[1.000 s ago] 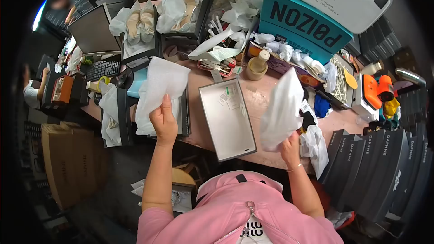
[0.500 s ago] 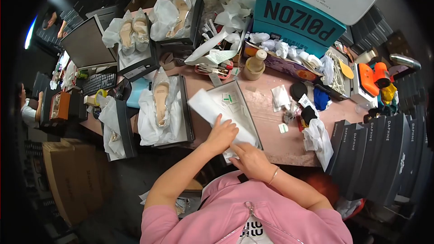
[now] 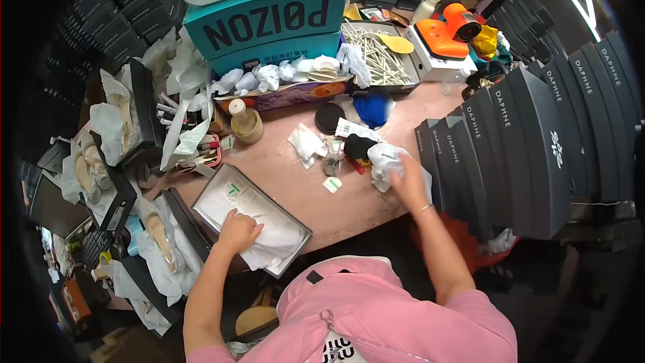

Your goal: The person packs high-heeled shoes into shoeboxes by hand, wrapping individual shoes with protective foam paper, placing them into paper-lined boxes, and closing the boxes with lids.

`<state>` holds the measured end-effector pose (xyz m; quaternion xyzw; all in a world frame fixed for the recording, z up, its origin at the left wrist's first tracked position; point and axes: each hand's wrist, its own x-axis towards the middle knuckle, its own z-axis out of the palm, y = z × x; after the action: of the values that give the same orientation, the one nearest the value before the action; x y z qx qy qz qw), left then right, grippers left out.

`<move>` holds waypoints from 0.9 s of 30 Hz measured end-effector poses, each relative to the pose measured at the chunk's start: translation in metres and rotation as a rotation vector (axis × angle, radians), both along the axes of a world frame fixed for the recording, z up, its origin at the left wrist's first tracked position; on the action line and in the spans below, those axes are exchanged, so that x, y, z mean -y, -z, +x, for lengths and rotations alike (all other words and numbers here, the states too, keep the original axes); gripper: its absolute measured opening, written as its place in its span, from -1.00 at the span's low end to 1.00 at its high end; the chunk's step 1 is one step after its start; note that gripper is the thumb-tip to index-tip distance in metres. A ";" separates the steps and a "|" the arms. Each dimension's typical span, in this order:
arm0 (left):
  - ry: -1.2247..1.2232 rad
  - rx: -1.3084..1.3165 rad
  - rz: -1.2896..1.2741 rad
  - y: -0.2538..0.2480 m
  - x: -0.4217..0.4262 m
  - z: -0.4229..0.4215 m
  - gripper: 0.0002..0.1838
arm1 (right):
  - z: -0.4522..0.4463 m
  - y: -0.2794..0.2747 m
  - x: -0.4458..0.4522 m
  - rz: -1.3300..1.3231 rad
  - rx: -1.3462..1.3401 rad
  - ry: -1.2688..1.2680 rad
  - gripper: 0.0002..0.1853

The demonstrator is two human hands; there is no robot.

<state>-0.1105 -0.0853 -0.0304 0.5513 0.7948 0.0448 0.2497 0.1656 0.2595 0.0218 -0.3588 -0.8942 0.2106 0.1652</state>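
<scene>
My left hand [image 3: 240, 232] rests on white tissue paper [image 3: 272, 236] in a shallow grey shoe box [image 3: 304, 243], index finger stretched out and thumb apart. Small green-and-white labels [image 3: 234, 190] lie at the box's far end. Over at the right of the table, my right hand [image 3: 411, 185] has its fingers around a crumpled white wrapping sheet [image 3: 386, 161], paper or thin plastic; its fingertips are partly hidden. Beside that sheet are a black bundle [image 3: 359, 148] and a white barcode tag [image 3: 353, 129].
Stacked grey DAPHNE boxes [image 3: 500, 154] stand close to my right arm. Boxes with sparkly shoes [image 3: 158, 232] line the left. At the back are a teal POIZON box [image 3: 269, 23], a jar [image 3: 246, 121], a tray of white sticks [image 3: 379, 54] and an orange device [image 3: 440, 37].
The view has swung right. My right hand has left the shoe box and reached the crumpled white sheet. The tissue, earlier sticking out past the box's left side, now lies inside it.
</scene>
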 end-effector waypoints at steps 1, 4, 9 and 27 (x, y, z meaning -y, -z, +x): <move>-0.009 -0.006 -0.002 0.000 -0.003 -0.002 -0.60 | 0.024 0.005 -0.038 0.062 0.152 0.054 -0.47; 0.037 0.023 -0.070 -0.001 -0.006 -0.003 -0.57 | 0.052 0.034 -0.083 -0.039 0.562 0.082 -0.47; -0.182 0.117 0.348 -0.022 -0.016 0.010 -0.69 | 0.065 0.089 -0.078 -0.122 0.484 0.055 -0.67; -1.703 1.609 1.151 -0.006 -0.037 0.047 -0.66 | -0.156 -0.020 0.192 0.029 -0.078 -0.889 -0.44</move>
<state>-0.0639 -0.0481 -0.0249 -0.2759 0.3882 0.8351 0.2754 0.0100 0.0677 0.0419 0.0708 -0.9576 0.2620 0.0970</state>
